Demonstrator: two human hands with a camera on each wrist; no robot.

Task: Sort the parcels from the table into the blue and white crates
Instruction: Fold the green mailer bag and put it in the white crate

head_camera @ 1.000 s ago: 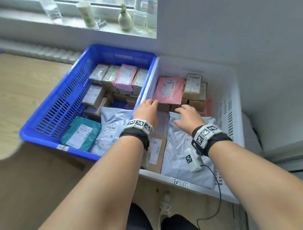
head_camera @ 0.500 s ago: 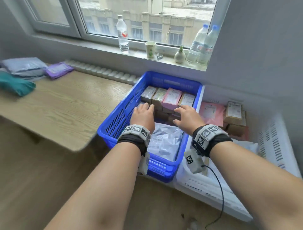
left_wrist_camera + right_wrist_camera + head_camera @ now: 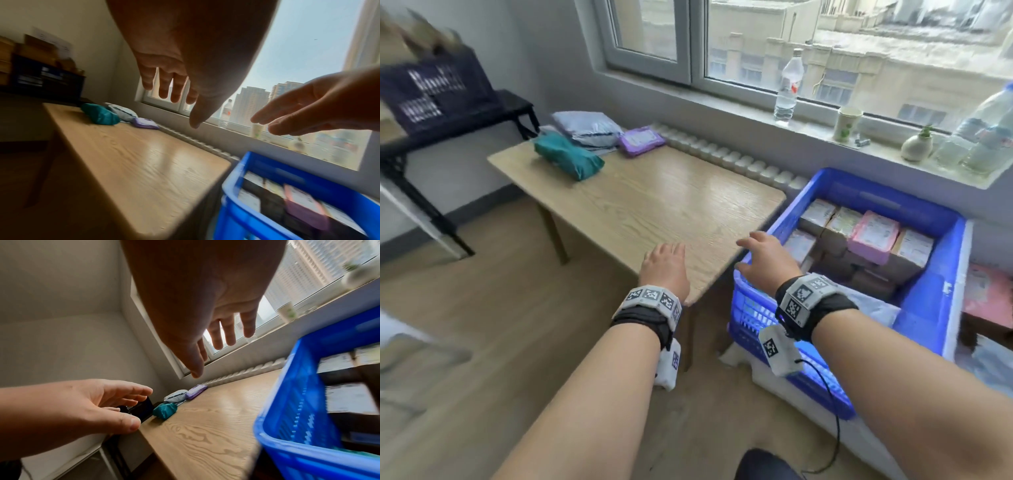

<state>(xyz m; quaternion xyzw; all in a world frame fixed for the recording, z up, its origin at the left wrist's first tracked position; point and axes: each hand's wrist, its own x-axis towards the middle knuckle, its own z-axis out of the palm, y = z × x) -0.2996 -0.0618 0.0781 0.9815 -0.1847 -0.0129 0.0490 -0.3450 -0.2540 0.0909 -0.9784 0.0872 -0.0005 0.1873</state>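
Three soft parcels lie at the far left end of the wooden table [image 3: 654, 205]: a teal one [image 3: 567, 156], a grey one [image 3: 585, 128] and a purple one [image 3: 641, 140]. My left hand [image 3: 666, 263] hovers open over the table's near right corner, holding nothing. My right hand [image 3: 763, 255] is open above the blue crate's [image 3: 935, 308] left rim, also holding nothing. The blue crate holds several boxes and a pink parcel [image 3: 873, 236]. The white crate [image 3: 962, 342] sits to its right, mostly out of frame. The wrist views show the teal parcel [image 3: 99, 115] [image 3: 165, 408] far ahead of the spread fingers.
A windowsill [image 3: 825, 137] carries water bottles, a paper cup [image 3: 847, 124] and a small vase. A radiator [image 3: 729, 159] runs behind the table. A dark bench with a dark crate [image 3: 438, 92] stands at the far left. Wooden floor lies below.
Both hands have left the crates and swung left, toward the table. The view has turned left with them, bringing the table's parcels into sight.
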